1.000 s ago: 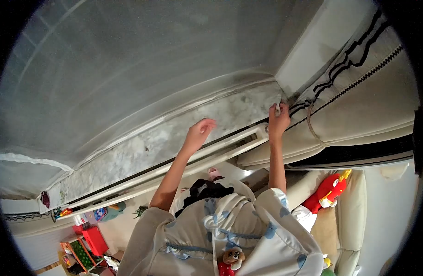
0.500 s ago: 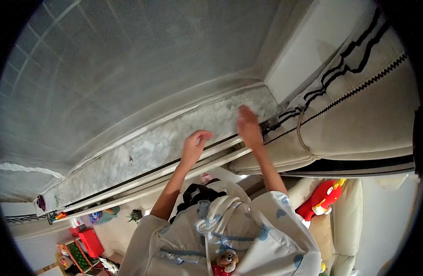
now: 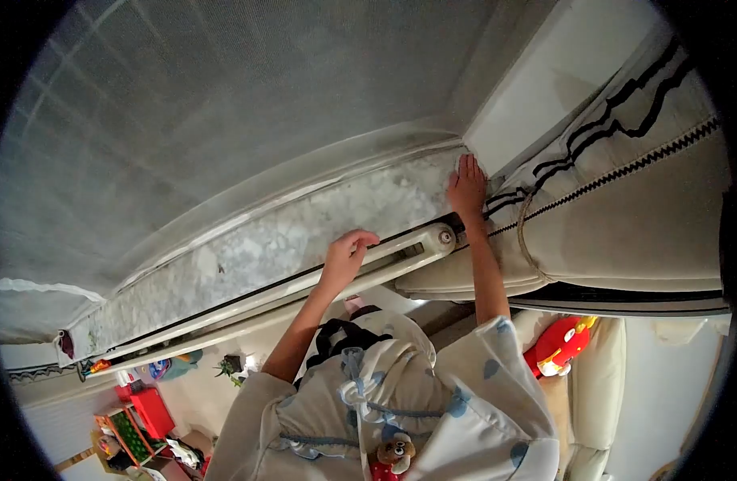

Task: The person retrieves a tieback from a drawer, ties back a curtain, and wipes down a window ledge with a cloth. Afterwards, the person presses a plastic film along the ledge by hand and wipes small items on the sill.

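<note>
Right hand (image 3: 467,190): laid out flat, fingers extended close together, over the far right end of the marble sill (image 3: 256,248).
Left hand (image 3: 346,258): fingers loosely bent, near the sill's front edge; I cannot tell whether it makes contact or encloses anything.
Sill position: in front of my hands, between the sheer curtain (image 3: 264,104) and a long white fixture (image 3: 429,256).
Heavy curtain (image 3: 625,232): gathered by a cord, just right of my right hand.
</note>
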`<action>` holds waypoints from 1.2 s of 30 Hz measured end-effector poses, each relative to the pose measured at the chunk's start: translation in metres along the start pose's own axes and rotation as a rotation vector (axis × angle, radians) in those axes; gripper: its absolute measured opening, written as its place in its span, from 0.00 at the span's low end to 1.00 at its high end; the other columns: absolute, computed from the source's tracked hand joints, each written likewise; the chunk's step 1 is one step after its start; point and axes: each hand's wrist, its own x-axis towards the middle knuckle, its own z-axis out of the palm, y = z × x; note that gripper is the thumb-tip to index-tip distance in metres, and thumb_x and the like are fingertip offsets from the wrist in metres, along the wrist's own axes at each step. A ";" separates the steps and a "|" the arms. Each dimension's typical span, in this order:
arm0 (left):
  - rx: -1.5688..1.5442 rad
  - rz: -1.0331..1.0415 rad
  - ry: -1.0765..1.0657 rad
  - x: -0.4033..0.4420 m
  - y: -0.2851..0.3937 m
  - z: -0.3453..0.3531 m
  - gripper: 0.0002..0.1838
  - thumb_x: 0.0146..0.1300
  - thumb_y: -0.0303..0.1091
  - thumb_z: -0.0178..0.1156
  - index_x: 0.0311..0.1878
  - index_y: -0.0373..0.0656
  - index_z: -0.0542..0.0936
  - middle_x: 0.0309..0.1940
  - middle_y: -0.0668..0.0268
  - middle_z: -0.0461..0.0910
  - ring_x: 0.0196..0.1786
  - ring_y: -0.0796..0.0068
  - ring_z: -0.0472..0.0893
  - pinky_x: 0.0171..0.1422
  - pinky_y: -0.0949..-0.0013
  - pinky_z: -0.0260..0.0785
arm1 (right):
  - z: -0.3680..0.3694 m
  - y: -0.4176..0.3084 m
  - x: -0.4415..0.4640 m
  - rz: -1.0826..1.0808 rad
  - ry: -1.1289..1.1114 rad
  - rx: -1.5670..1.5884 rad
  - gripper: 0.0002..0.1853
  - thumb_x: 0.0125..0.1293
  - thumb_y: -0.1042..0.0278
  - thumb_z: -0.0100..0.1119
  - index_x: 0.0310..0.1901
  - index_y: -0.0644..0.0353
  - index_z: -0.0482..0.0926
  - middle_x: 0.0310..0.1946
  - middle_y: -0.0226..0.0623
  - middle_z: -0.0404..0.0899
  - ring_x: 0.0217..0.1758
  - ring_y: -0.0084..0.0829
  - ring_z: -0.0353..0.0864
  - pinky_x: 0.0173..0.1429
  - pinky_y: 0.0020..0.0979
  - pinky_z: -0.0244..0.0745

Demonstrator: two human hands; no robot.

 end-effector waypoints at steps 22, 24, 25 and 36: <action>0.042 -0.016 0.448 -0.063 -0.001 -0.099 0.10 0.55 0.17 0.46 0.34 0.37 0.77 0.30 0.64 0.79 0.35 0.77 0.77 0.42 0.76 0.66 | -0.029 -0.154 -0.077 -0.344 -0.153 0.250 0.28 0.59 0.69 0.40 0.62 0.65 0.54 0.63 0.46 0.54 0.67 0.41 0.52 0.69 0.42 0.45; 0.064 -0.001 0.367 -0.061 0.002 -0.094 0.10 0.55 0.17 0.47 0.34 0.37 0.77 0.31 0.64 0.79 0.35 0.76 0.77 0.41 0.76 0.67 | -0.011 -0.088 -0.051 -0.226 -0.031 0.076 0.26 0.60 0.70 0.39 0.61 0.64 0.58 0.63 0.46 0.56 0.67 0.39 0.52 0.69 0.38 0.45; 0.064 -0.001 0.358 -0.061 0.004 -0.090 0.10 0.55 0.17 0.47 0.34 0.37 0.77 0.31 0.64 0.79 0.35 0.76 0.77 0.41 0.76 0.67 | -0.009 -0.060 -0.038 -0.145 -0.081 0.012 0.25 0.60 0.69 0.39 0.61 0.64 0.58 0.63 0.46 0.55 0.67 0.39 0.52 0.69 0.38 0.45; 0.031 -0.029 0.251 -0.081 0.006 -0.094 0.09 0.55 0.17 0.47 0.35 0.37 0.76 0.32 0.64 0.79 0.35 0.76 0.78 0.40 0.76 0.68 | -0.011 -0.097 -0.086 -0.010 0.251 0.341 0.26 0.60 0.69 0.36 0.62 0.62 0.58 0.64 0.43 0.53 0.68 0.46 0.49 0.69 0.46 0.41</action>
